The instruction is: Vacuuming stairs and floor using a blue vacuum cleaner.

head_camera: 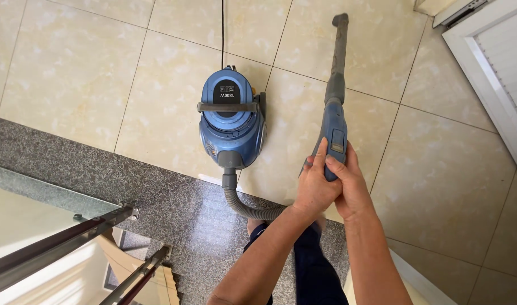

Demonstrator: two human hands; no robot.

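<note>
Both the left hand (316,186) and right hand (349,189) wrap tightly around the vacuum handle (333,138), its wand (339,53) reaching ahead, while the vacuum (231,118) sits left of them, where its hose (248,206) could likely snag the feet.

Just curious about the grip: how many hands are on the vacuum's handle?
2: the left hand wraps the blue handle from the left, and the right hand clasps it from the right, touching the left.
</note>
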